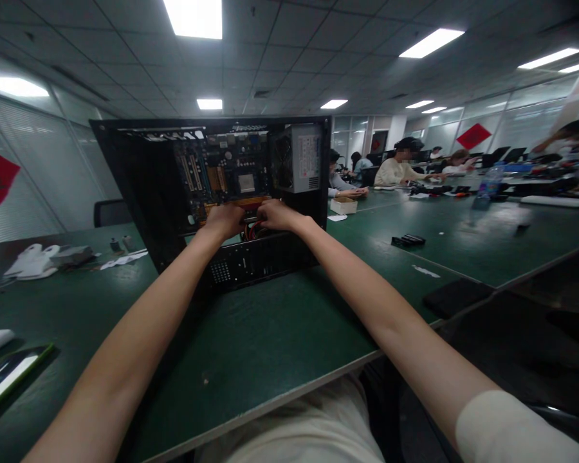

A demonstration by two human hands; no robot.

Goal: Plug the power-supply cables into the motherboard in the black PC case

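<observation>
"Logged, head view?"
"Computer case point(280, 257), upright on surface point(212, 360); left hand point(224, 220) and right hand point(278, 214) at orange-red strip point(253, 202) inside, with curled fingers point(266, 207). Called for even pressure, both ends."
"Left unclear?"
"Fingers' undersides, hidden; nearby cables point(253, 231), blurred in shadow. Could not tell whether gripping or merely touching."

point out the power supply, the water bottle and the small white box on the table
Power supply point(306, 159): head view, on its labelled side.
Water bottle point(496, 181): head view, on the middle of its clear body.
Small white box point(344, 208): head view, on its front wall.
</observation>
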